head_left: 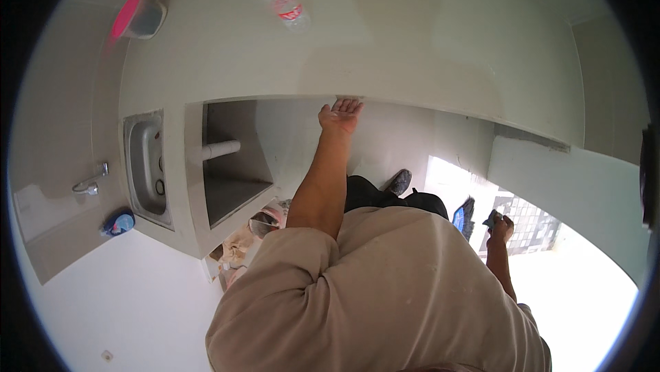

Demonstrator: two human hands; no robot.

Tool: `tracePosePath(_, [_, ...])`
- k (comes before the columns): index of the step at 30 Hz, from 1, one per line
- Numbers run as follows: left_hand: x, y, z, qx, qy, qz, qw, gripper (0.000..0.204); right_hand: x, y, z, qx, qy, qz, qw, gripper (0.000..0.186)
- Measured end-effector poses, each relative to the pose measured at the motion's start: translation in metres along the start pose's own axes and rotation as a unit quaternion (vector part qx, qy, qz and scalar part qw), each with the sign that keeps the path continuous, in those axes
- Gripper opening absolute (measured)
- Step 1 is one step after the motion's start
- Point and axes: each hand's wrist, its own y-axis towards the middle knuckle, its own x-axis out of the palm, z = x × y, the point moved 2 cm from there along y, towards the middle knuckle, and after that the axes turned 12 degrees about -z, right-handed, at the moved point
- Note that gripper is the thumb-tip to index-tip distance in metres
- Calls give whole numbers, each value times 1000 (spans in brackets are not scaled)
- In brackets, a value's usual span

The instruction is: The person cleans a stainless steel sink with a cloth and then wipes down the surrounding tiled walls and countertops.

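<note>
My left hand (340, 117) reaches forward with the palm turned up and the fingers stretched out. Its fingertips are at the front edge of the pale countertop (440, 49), beside a small greyish patch on that edge. Nothing shows in this palm. Down at my right side, my right hand (505, 227) is closed on a small dark grey-green piece (491, 220), whose kind is too small to make out. On the counter lies a clear plastic bottle (287, 9) with a red cap and a red label, beyond my left hand.
A steel sink (146, 166) and a wall tap (89, 187) are at the left. Near the back left corner is a clear tub (146, 18) with a pink lid. A white pipe (221, 150) juts into the open space under the counter. A dark-bristled brush (466, 218) is beyond my right hand.
</note>
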Motion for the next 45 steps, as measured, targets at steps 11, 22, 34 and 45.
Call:
tracePosePath(11, [3,-8,145,74,10,-7,997,70,9,-51,-26,15,17,39,999,48])
tracePosePath(22, [3,-4,278,160,-24,-52,985,71,32,-112,-39,-20,40,66,997,47])
tracePosePath(34, [0,18,377,252,-1,-27,967,50,39,-132,-57,-32,16,39,999,46])
tracePosePath(45, [-23,20,425,353,-154,-28,922,56,69,-153,-123,-88,-44,55,994,47])
